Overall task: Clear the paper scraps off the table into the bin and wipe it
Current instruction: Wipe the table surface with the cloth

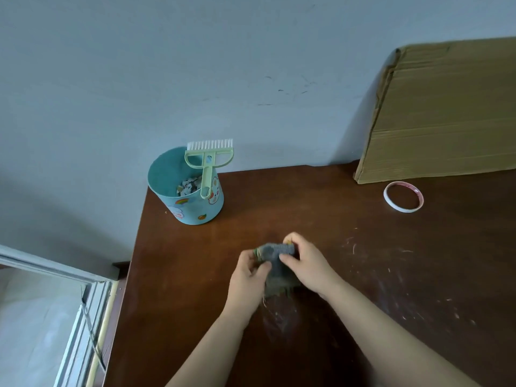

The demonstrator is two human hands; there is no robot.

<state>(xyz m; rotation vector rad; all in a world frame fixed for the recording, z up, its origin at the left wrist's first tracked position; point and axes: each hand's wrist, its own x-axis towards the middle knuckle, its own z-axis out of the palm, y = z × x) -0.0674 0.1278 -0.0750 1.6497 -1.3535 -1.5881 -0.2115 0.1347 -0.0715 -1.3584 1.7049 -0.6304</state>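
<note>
A grey cloth (275,263) with frayed edges is held between both hands above the middle of the dark brown table (349,247). My left hand (248,275) grips its left side and my right hand (305,263) pinches its top right. A small turquoise bin (192,208) with cartoon stickers stands at the table's far left corner. Paper scraps (188,187) lie inside it. A light green hand brush (208,163) stands in the bin, bristles up.
A flat cardboard sheet (444,113) leans against the wall at the far right. A white tape ring (403,196) lies in front of it. Pale scratch marks (402,275) streak the table's right side. The table's left edge drops beside a window frame (83,317).
</note>
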